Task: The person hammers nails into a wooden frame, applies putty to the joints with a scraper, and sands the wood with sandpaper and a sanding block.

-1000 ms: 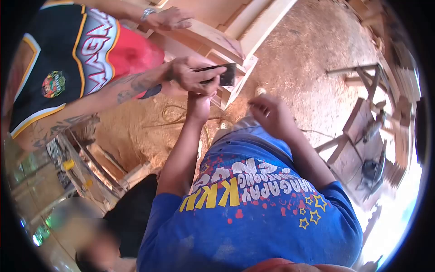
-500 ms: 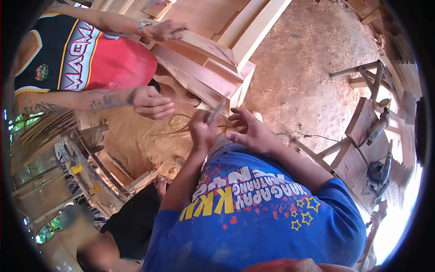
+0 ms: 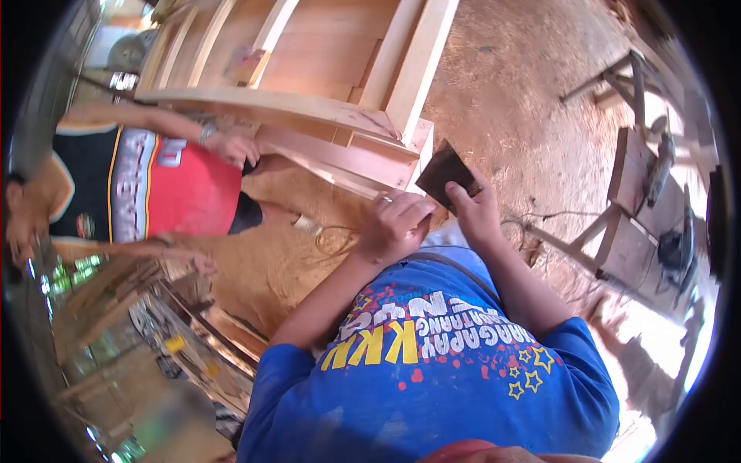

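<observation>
My right hand is closed on a dark brown, flat rectangular piece, its thumb pressed over the near edge. The piece is tilted up at the corner of a pale wooden frame. Just left of it, my left hand is closed with curled fingers, in front of my waist. What those fingers hold, if anything, is hidden.
Across from me, a person in a black and red jersey stands beside the frame. A coiled cord lies on the dirt floor. Boards and tools rest on a bench at right; scrap wood is piled at left.
The dark piece now shows in my right hand; before, a thin greyish piece stuck up from my left hand. My right hand has risen. The jersey person has stepped back, lowering one arm.
</observation>
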Motion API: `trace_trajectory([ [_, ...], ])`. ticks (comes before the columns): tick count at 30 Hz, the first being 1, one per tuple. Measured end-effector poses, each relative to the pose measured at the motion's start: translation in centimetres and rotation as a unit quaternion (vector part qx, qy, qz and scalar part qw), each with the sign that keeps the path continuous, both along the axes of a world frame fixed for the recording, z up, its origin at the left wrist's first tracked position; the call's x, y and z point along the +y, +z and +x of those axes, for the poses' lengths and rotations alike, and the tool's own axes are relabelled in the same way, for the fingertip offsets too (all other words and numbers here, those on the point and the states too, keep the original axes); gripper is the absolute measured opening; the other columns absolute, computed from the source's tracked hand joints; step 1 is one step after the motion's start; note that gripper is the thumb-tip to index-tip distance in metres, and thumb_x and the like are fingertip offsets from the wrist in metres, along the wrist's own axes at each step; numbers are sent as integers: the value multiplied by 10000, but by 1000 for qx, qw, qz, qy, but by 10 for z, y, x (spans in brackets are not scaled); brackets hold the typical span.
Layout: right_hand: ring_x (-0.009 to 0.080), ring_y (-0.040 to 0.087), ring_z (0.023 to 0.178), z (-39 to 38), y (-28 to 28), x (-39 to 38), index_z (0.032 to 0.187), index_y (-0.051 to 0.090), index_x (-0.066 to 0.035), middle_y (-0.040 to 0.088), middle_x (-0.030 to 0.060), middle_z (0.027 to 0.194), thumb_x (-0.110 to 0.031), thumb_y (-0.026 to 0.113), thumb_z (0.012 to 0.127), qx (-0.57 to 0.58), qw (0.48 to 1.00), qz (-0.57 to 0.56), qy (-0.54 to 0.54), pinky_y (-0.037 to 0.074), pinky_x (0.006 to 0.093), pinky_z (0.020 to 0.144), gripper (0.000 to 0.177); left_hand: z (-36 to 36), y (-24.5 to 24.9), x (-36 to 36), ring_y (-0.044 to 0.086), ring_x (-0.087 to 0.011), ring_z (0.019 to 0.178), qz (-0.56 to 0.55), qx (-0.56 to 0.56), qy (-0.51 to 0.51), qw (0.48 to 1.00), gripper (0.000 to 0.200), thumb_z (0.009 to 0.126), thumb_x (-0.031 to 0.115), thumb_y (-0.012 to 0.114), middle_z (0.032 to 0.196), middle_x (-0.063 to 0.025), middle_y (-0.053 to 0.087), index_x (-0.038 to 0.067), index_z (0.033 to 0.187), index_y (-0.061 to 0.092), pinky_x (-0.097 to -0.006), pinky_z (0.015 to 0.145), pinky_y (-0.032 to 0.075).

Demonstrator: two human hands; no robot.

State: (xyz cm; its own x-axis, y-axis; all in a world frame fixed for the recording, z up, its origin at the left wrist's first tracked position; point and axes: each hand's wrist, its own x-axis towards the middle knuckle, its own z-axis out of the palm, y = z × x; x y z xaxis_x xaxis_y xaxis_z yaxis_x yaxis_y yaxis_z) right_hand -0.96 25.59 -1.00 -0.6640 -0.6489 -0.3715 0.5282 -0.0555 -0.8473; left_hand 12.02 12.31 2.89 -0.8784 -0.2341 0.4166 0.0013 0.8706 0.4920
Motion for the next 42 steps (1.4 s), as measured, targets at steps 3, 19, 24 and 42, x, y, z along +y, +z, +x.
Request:
trace_trajectory([
  [3,179,673,1120,5,5,6,1367,577,53,702,116,1215,19,602,981,133,990,36,-31,538,326,992,388,20,1,-57,714,-280,811,21,31,36,999,129,854,67,769,919,-101,740,60,971,714,-374,741,566],
  [19,154,658,1099,201,63,-81,1343,595,52,691,95,1185,63,585,950,215,926,142,-276,520,306,983,393,-6,-13,-560,397,-458,1481,126,-269,251,921,1458,596,684,921,1588,-339,377,17,1648,164,-496,1213,363],
  [24,156,670,1055,228,51,-52,1357,589,64,702,98,1156,48,594,930,140,900,155,-383,532,291,955,427,-6,-28,-581,401,-438,1488,106,-262,296,912,1472,598,637,948,1607,-349,351,-80,1621,172,-483,1222,362],
  [42,118,665,1040,87,84,-46,1284,657,36,715,62,1145,-14,639,994,182,955,75,-222,546,292,933,295,10,119,-450,698,-265,1092,681,216,163,681,319,991,271,669,1205,-111,714,72,1240,664,-467,958,581],
])
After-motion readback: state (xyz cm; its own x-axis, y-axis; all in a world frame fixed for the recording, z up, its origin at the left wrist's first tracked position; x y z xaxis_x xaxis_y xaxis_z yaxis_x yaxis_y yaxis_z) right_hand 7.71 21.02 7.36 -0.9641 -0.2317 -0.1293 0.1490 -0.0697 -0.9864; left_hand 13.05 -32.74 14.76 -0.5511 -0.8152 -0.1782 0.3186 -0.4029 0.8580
